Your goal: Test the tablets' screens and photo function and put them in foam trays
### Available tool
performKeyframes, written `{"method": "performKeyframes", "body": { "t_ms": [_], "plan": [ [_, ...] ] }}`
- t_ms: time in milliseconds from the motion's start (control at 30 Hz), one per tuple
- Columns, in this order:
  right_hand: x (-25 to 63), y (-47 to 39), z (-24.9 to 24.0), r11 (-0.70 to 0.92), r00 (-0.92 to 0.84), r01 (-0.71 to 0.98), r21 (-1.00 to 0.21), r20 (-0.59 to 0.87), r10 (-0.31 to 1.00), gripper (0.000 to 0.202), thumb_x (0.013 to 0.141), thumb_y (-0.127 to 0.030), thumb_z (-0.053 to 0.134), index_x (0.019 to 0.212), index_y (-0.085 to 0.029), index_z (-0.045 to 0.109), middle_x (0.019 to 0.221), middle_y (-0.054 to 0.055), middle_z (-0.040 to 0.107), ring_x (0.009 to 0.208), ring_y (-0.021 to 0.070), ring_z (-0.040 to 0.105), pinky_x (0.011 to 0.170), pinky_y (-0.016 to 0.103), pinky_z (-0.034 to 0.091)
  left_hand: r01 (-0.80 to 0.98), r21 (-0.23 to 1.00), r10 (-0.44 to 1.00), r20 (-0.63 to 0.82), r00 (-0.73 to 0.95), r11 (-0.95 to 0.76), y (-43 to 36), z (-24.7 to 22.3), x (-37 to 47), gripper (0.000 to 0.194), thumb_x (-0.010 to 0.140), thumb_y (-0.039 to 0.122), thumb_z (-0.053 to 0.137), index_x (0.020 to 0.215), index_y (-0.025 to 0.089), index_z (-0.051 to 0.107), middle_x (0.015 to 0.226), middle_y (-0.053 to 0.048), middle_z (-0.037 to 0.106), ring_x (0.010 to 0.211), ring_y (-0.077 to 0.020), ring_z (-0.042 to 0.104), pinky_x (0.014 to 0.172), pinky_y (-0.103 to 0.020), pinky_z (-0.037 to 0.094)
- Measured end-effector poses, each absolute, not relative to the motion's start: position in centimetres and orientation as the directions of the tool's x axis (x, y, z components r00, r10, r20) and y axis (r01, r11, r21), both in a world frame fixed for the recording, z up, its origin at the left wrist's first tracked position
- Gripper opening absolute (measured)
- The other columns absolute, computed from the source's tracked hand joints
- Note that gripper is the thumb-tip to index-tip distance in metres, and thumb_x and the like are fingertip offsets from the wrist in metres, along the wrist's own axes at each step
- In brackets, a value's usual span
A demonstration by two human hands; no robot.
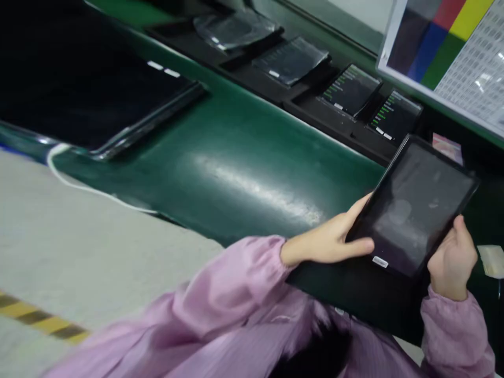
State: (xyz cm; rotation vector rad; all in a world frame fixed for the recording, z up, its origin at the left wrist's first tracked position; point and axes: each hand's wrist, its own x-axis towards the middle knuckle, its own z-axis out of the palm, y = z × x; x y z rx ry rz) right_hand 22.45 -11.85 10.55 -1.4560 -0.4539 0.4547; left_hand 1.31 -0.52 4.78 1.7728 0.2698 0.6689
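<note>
Two hands grip one dark tablet (417, 205), which is held at a slant near the edge of the green work surface (236, 173). The left hand (334, 240) is closed on the left edge, its thumb on the front face near a small white label (380, 262). The right hand (452, 260) is closed on the opposite edge, its fingers largely hidden behind the unit. Beyond the tablet, a black tray (289, 96) holds four devices in a row: two film-covered units (291, 60) and two units with lit green and white text (352, 90). A colour chart (452, 47) is positioned behind the tray. A large dark panel (86, 79) lies at the far left; a white cable (98, 192) runs from beside it along the surface edge.
</note>
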Motion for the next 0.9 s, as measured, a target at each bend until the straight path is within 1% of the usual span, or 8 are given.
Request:
{"method": "performKeyframes", "body": {
  "t_ms": [67, 133, 200, 333, 433, 567, 767, 900],
  "plan": [
    [21.5, -10.5, 13.7, 0.191, 0.761, 0.081, -0.978, 0.184, 0.623, 0.044, 0.088, -0.044, 0.069, 0.125, -0.023, 0.073, 0.126, 0.008, 0.075, 0.131, 0.0299, 0.065, 0.119, 0.054, 0.051, -0.096, 0.895, 0.531, 0.342, 0.775, -0.435, -1.4, 6.2, 0.1, 0.118, 0.093, 0.049, 0.079, 0.175, 0.026, -0.003, 0.175, -0.017, 0.034, 0.158, -0.0382, 0.042, 0.124, -0.051, 0.051],
    [20.3, -9.3, 16.5, 0.282, 0.632, 0.156, -0.947, 0.315, 0.708, 0.052, 0.081, -0.033, 0.076, 0.132, -0.025, 0.070, 0.132, 0.007, 0.073, 0.130, 0.0299, 0.066, 0.118, 0.054, 0.052, -0.033, 0.843, 0.614, 0.417, 0.670, -0.537, -1.5, 7.8, -0.3, 0.131, 0.086, 0.047, 0.085, 0.174, 0.025, -0.010, 0.177, -0.020, 0.027, 0.160, -0.0415, 0.038, 0.124, -0.052, 0.050],
    [19.2, -8.5, 18.4, 0.346, 0.518, 0.205, -0.916, 0.401, 0.756, 0.062, 0.077, -0.026, 0.082, 0.137, -0.027, 0.067, 0.137, 0.006, 0.071, 0.128, 0.0302, 0.067, 0.114, 0.054, 0.055, 0.022, 0.788, 0.669, 0.507, 0.544, -0.615, -1.2, 9.4, -0.3, 0.135, 0.082, 0.048, 0.087, 0.173, 0.025, -0.010, 0.178, -0.019, 0.022, 0.161, -0.0441, 0.034, 0.126, -0.055, 0.047],
    [18.7, -8.0, 19.6, 0.410, 0.453, 0.332, -0.850, 0.525, 0.721, 0.078, 0.070, -0.026, 0.093, 0.142, -0.030, 0.063, 0.138, 0.008, 0.069, 0.123, 0.0335, 0.070, 0.105, 0.056, 0.061, 0.078, 0.695, 0.657, 0.630, 0.413, -0.715, -0.9, 11.2, -0.2, 0.133, 0.080, 0.047, 0.089, 0.173, 0.030, -0.005, 0.177, -0.017, 0.027, 0.160, -0.0457, 0.035, 0.127, -0.060, 0.044],
    [19.1, -8.3, 19.5, 0.400, 0.464, 0.415, -0.817, 0.568, 0.680, 0.084, 0.069, -0.028, 0.094, 0.145, -0.029, 0.060, 0.139, 0.009, 0.067, 0.130, 0.0363, 0.065, 0.109, 0.061, 0.057, 0.077, 0.663, 0.635, 0.668, 0.389, -0.745, -1.3, 11.5, -0.1, 0.135, 0.078, 0.044, 0.091, 0.173, 0.032, -0.004, 0.175, -0.016, 0.030, 0.159, -0.0448, 0.038, 0.128, -0.061, 0.044],
    [19.5, -8.8, 19.6, 0.434, 0.467, 0.401, -0.807, 0.587, 0.661, 0.073, 0.075, -0.036, 0.088, 0.143, -0.030, 0.061, 0.139, 0.008, 0.065, 0.140, 0.0387, 0.058, 0.106, 0.062, 0.058, 0.061, 0.635, 0.607, 0.701, 0.375, -0.770, -2.3, 11.9, 0.4, 0.138, 0.073, 0.047, 0.093, 0.173, 0.034, -0.002, 0.173, -0.015, 0.033, 0.159, -0.0472, 0.037, 0.128, -0.064, 0.043],
    [19.7, -9.0, 20.2, 0.433, 0.504, 0.465, -0.772, 0.633, 0.588, 0.070, 0.075, -0.032, 0.090, 0.141, -0.030, 0.064, 0.136, 0.006, 0.065, 0.139, 0.0362, 0.059, 0.110, 0.058, 0.056, 0.066, 0.661, 0.635, 0.681, 0.364, -0.747, -2.9, 13.1, 1.0, 0.138, 0.071, 0.046, 0.093, 0.172, 0.038, 0.000, 0.172, -0.013, 0.033, 0.155, -0.0483, 0.043, 0.117, -0.061, 0.056],
    [19.2, -9.3, 20.9, 0.489, 0.527, 0.346, -0.801, 0.597, 0.605, 0.062, 0.077, -0.040, 0.087, 0.135, -0.028, 0.068, 0.135, 0.007, 0.067, 0.140, 0.0373, 0.058, 0.114, 0.060, 0.052, 0.102, 0.603, 0.600, 0.733, 0.320, -0.791, -3.0, 13.5, 1.1, 0.134, 0.072, 0.051, 0.093, 0.173, 0.037, 0.007, 0.171, -0.013, 0.037, 0.160, -0.0497, 0.034, 0.125, -0.066, 0.046]
  ]
}}
